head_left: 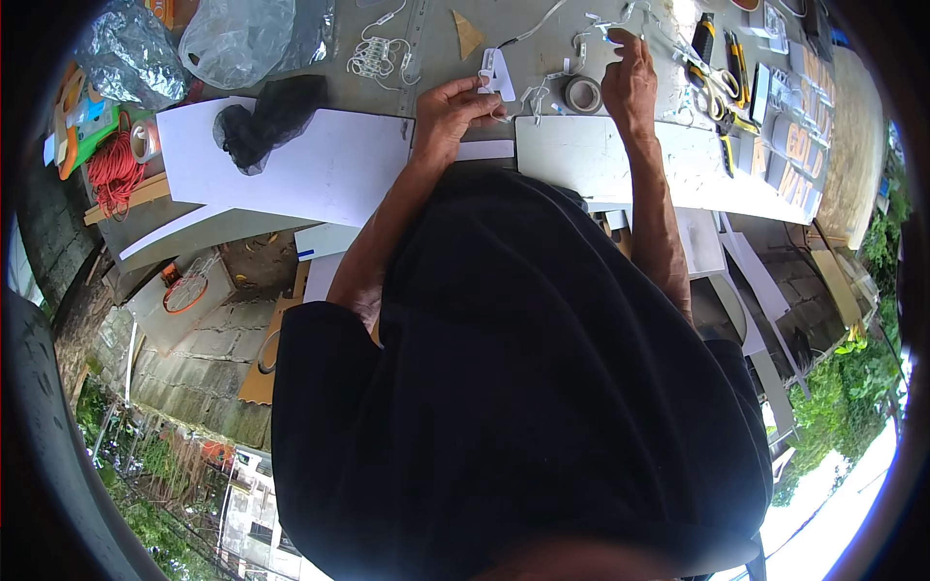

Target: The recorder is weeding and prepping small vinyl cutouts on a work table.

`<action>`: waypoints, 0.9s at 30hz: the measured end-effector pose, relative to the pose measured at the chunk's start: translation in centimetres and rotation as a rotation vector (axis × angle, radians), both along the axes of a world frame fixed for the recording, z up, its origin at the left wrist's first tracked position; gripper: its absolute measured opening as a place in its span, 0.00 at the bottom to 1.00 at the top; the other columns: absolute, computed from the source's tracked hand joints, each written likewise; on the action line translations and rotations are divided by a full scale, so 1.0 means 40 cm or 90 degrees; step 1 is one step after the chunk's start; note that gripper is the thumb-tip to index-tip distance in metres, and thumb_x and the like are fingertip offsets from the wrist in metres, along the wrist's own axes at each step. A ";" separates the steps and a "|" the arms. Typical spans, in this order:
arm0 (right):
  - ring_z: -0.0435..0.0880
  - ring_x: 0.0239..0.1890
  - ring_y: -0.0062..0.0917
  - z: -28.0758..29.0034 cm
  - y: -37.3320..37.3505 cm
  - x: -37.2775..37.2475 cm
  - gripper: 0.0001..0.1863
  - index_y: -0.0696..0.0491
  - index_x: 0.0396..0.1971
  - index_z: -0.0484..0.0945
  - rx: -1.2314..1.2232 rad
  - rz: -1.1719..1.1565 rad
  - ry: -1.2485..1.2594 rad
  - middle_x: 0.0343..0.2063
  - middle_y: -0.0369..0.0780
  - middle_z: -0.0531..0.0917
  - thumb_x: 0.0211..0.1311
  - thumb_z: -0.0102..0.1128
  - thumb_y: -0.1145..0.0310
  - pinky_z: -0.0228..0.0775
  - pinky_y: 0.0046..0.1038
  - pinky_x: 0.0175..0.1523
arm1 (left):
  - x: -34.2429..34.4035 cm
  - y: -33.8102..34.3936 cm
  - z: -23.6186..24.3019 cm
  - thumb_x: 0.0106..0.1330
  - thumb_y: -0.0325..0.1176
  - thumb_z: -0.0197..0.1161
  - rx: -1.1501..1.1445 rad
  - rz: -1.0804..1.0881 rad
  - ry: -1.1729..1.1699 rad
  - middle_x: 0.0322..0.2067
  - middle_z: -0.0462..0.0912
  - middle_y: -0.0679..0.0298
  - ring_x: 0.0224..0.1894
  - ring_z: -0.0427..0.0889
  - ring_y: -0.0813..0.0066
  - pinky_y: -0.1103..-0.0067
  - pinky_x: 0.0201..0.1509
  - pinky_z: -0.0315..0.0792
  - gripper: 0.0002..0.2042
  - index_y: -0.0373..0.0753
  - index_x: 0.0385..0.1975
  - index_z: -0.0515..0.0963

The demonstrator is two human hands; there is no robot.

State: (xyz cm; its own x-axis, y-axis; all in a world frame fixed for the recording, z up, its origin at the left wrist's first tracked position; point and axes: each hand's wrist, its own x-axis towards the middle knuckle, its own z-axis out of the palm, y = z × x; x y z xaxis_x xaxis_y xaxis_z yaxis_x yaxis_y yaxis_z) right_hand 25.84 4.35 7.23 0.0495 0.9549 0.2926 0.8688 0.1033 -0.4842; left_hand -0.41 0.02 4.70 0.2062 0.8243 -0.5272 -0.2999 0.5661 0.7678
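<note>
Small white cut-out piece (496, 74), letter-like in shape, lies on the grey worktable (542, 58) just beyond the white board (320, 160). Left hand (453, 111) pinches its lower end, fingers curled narrow on it. Thin white wiring (535, 95) trails from beside the piece toward the tape roll (582, 94), which sits between the two hands.

Right hand (630, 82) reaches further out, fingertips closed on a small white and blue bit in the tangle of white leads (605, 21); exactly what it grips is too small to tell.

Risks, as judged:
- Leads look loosely tangled; a pull by the right hand could drag the piece out of the left pinch or snag the roll.
- The piece is light and held at one end only, so it may twist or bend.
- Yellow-handled scissors (715, 89) and cutters lie just right of the right wrist; a sideways sweep could strike them.
- Black mesh bundle (266, 121) sits well apart, no concern.
</note>
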 end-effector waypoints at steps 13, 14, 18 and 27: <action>0.84 0.37 0.35 -0.028 -0.142 -0.222 0.11 0.50 0.36 0.75 -0.080 0.237 0.031 0.26 0.37 0.83 0.63 0.66 0.62 0.66 0.39 0.51 | 0.020 0.003 0.021 0.61 0.24 0.72 -0.051 0.043 0.107 0.34 0.88 0.53 0.34 0.88 0.72 0.83 0.36 0.79 0.15 0.24 0.45 0.78; 0.84 0.37 0.35 -0.034 -0.142 -0.217 0.11 0.50 0.36 0.75 -0.079 0.237 0.030 0.26 0.37 0.83 0.63 0.66 0.62 0.66 0.39 0.51 | 0.022 0.005 0.024 0.61 0.24 0.72 -0.046 0.032 0.141 0.33 0.88 0.53 0.33 0.88 0.73 0.84 0.35 0.78 0.15 0.24 0.44 0.79; 0.84 0.33 0.31 -0.011 -0.134 -0.207 0.06 0.50 0.30 0.77 -0.048 0.259 -0.057 0.26 0.37 0.83 0.62 0.64 0.66 0.67 0.36 0.47 | 0.021 0.003 0.017 0.61 0.26 0.73 -0.049 0.057 0.104 0.31 0.87 0.54 0.31 0.86 0.74 0.84 0.34 0.77 0.14 0.24 0.41 0.80; 0.85 0.34 0.33 -0.024 -0.126 -0.191 0.04 0.50 0.32 0.81 -0.090 0.161 0.075 0.26 0.36 0.83 0.60 0.65 0.66 0.70 0.35 0.41 | -0.053 0.033 0.016 0.55 0.22 0.72 0.433 -0.168 0.655 0.49 0.86 0.62 0.43 0.85 0.72 0.76 0.47 0.79 0.23 0.40 0.53 0.79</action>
